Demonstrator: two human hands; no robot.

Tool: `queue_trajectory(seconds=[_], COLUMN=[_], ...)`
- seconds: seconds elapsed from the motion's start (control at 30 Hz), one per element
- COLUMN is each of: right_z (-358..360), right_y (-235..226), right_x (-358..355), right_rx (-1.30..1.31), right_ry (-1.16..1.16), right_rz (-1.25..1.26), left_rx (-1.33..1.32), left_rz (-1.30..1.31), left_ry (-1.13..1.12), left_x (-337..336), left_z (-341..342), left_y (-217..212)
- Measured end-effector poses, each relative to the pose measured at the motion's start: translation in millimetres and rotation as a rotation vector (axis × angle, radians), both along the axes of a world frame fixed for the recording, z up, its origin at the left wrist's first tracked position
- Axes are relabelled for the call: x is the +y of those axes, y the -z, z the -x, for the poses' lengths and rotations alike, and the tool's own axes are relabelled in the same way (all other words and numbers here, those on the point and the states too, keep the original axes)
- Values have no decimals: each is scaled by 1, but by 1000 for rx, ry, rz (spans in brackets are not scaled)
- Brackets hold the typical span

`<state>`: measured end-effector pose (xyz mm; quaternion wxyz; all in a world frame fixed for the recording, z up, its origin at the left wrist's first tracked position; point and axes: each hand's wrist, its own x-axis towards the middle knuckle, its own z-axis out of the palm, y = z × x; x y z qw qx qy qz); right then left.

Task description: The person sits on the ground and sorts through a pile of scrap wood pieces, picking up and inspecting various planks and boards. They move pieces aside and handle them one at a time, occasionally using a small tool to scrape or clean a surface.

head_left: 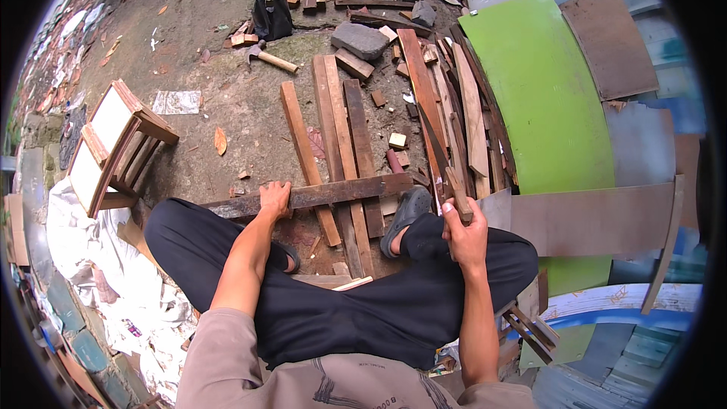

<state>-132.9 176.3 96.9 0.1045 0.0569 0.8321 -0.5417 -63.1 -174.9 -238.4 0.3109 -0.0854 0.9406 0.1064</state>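
**Seated on the ground, one hand on a plank, the other on a wooden handle**

Left hand (274, 198) lies palm down on a long dark plank (333, 192) that runs crosswise in front of the legs; fingers curl over its far edge, pressing rather than lifting. The plank rests across several lighter boards (342, 129) lying lengthwise on the dirt ground (227, 83). Its right end stops just beside a grey sandal (405, 213) on the person's foot.

Right hand (463, 231) is clenched around a wooden handle (457, 191) that rises out of the fist. The tool's working end merges into a heap of slats (454, 106) behind it; cannot tell what kind of tool it is.

Surroundings: a hammer (269, 57) lies well apart on the ground, near a grey stone (360, 39) and a black bag (273, 19). A small wooden stool frame (113, 148) lies tipped over at the left. A curved green panel (541, 98) and a brown sheet (591, 220) lie at the right, the sheet partly covered by the right knee. The other foot is mostly hidden under the left forearm.
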Motion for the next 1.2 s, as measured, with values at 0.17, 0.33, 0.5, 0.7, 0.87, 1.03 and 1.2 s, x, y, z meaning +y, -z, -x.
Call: queue_trajectory(seconds=[0.17, 0.33, 0.5, 0.7, 0.87, 1.03, 1.2], right_z=[23, 52, 89, 80, 55, 44, 57], right_y=[25, 15, 37, 160, 260, 315, 297], right_x=[21, 16, -8, -32, -16, 20, -10], right_rx=[62, 101, 88, 262, 341, 285, 107], right_ry=[-2, 21, -177, -613, -792, -644, -610], right_rz=[-130, -267, -561, -814, -1009, -1200, -1018], left_rx=[56, 174, 321, 402, 347, 344, 249], left_rz=[-164, -178, -142, -45, 45, 34, 16], left_ry=[61, 50, 16, -69, -120, -175, -216], left_x=[-28, -72, -128, -163, -152, -134, -132], left_z=[8, 12, 21, 5, -18, -35, -50], left_y=[-18, -44, -103, -182, -236, -245, -228])
